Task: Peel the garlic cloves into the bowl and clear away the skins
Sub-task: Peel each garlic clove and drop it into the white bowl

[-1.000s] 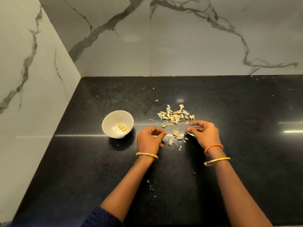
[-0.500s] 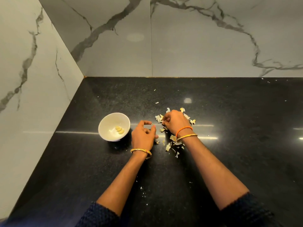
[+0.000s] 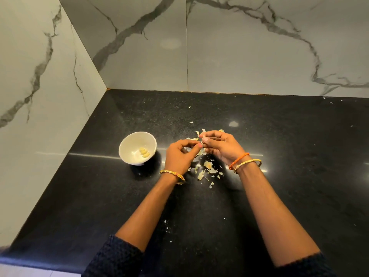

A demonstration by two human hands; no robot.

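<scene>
A polished black speckled stone surface (image 3: 299, 156) filled a corner formed by two white marble walls with grey veins (image 3: 239, 56), and light glinted off its sheen.

bowl (image 3: 137, 149) is sitting on the counter (image 3: 299, 176) left of both hands, peeled cloves (image 3: 144, 152) lying inside it. left hand (image 3: 180, 156) and right hand (image 3: 221, 145) are meeting fingertip to fingertip above the skins (image 3: 208, 166), which are lying scattered between and behind them. walls are standing behind and to the left.
</scene>
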